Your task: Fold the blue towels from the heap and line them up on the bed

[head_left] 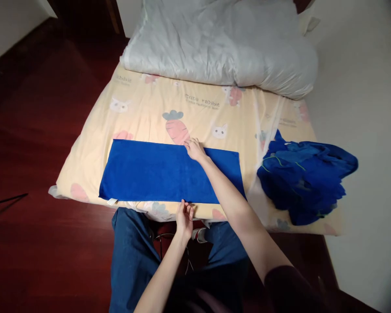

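Note:
A blue cloth [143, 171] lies flat as a long rectangle on the bed with the carrot-and-cat sheet [202, 117]. My right hand [194, 149] pinches its far edge a little right of the middle, and my right forearm crosses over the cloth's right part. At the near edge, almost straight below, my left hand [184, 217] has its thumb and a finger closed on the cloth's rim. A small white tag shows at the near left corner. To the right lies a crumpled heap of blue cloths [306, 178] with thin green edging.
A large grey-white folded quilt [215, 43] lies across the bed's far end. The white wall [371, 174] borders the right side. Dark red floor [35, 143] stretches to the left, with a thin dark rod at its edge. My knees touch near the bed's front.

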A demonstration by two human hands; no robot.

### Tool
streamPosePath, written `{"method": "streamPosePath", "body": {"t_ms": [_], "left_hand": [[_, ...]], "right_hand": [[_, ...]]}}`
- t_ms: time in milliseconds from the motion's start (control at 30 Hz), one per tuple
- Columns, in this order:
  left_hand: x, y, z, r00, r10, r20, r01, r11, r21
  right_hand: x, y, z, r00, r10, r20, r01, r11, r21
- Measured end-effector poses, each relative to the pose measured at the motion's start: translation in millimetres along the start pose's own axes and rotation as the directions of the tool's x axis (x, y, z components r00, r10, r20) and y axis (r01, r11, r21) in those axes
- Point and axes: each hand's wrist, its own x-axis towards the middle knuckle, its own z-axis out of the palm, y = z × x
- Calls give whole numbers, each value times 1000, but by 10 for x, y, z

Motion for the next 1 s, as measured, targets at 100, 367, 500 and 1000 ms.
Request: {"method": "streamPosePath", "body": {"t_ms": [100, 367, 500, 1000], "left_hand": [[22, 1, -31, 999, 25, 30, -26, 998, 64], [-79, 41, 0, 982, 171, 85, -187, 955, 232], [-344, 179, -14, 941, 297, 162, -336, 874, 351], [-2053, 2521, 1040, 233, 592, 771, -960, 13, 280]], "right_hand": [[283, 0, 153, 991, 68, 116, -56, 993, -104], [381, 120, 47, 980, 156, 124, -162, 986, 44], [277, 101, -284, 996, 88, -28, -71, 924, 375], [-1505, -813, -2729, 866, 148, -477, 373, 443, 815]]}}
